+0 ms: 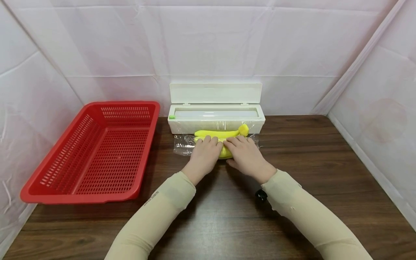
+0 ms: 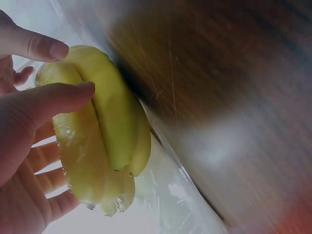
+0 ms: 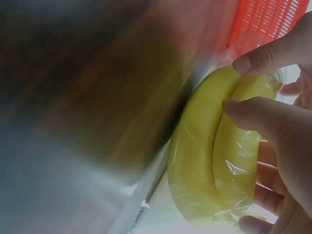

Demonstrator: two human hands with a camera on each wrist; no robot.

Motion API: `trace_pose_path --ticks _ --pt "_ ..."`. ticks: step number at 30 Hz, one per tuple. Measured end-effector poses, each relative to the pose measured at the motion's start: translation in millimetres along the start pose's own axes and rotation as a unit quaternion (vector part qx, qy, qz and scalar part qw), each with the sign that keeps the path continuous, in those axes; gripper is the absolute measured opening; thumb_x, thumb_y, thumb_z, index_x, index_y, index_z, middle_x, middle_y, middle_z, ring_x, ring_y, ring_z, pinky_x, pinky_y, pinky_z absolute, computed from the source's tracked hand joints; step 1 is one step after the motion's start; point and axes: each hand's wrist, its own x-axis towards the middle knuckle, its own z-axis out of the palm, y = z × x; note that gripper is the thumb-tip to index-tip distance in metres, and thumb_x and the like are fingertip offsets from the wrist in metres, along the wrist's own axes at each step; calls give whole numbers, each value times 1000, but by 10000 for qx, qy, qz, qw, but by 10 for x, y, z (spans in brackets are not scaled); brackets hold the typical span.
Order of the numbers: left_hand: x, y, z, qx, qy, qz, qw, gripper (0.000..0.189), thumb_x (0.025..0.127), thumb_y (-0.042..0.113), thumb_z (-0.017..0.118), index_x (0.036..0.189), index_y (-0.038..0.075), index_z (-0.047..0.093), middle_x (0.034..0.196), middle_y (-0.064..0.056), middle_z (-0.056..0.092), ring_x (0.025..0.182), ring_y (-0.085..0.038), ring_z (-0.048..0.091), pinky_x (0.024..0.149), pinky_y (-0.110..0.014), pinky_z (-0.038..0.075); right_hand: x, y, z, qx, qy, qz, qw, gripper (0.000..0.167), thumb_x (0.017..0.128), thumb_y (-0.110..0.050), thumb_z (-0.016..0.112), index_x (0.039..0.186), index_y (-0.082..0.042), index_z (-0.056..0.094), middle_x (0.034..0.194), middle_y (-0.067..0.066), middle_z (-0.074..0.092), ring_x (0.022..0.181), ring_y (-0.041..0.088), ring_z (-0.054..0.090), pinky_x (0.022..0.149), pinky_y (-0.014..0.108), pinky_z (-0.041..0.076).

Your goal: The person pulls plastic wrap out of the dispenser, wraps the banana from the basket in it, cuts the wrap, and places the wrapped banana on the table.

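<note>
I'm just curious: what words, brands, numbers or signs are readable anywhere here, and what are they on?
Readable text: none.
Left sleeve: a row of dark marks, possibly lettering, too small and blurred to read.
White box, red basket and bananas: no lettering that I can make out.

Creased white sheeting (image 1: 208, 43) round three sides of a wood-grain table (image 1: 308, 162) shows a makeshift booth
</note>
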Motion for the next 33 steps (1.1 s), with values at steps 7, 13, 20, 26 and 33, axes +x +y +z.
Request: trace_pose_path --ticks 7,13,20,26,33 --pt "112 -54 26 -89 -81 -104 9999 33 89 17 61 122 16 57 113 -3 60 103 -22 55 81 -38 47 123 41 -19 72 -32 6 10000 61 72 -31 81 123 -7 59 120 7 62 111 28 51 90 45 43" --pt "160 -98 42 -115 -108 -42 9999 52 77 28 74 123 15 54 112 -3 60 102 -22 55 80 -38 46 212 84 -31 128 -193 69 9997 57 72 -32 81 120 -7 60 118 7 62 109 29 50 92 46 42" --pt "194 -144 58 -55 -81 51 9999 57 73 28 79 121 13 52 111 -4 59 101 -23 55 80 -37 45 317 129 -30 140 -526 159 9984 61 69 -35 82 118 -7 59 116 8 62 108 29 47 98 46 39" --pt "235 -186 101 -10 -73 159 9998 60 73 28 80 122 11 50 113 -4 58 102 -23 54 81 -37 44 379 158 -31 223 -731 226 9968 66 67 -34 85 120 -8 57 118 8 61 111 28 46 98 47 37" --pt "305 -239 128 -156 -128 146 9997 62 73 28 80 124 12 48 117 -5 58 106 -23 54 85 -38 43 450 193 5 103 -725 196 9971 68 64 -36 86 118 -7 57 117 8 61 109 28 45 97 44 38"
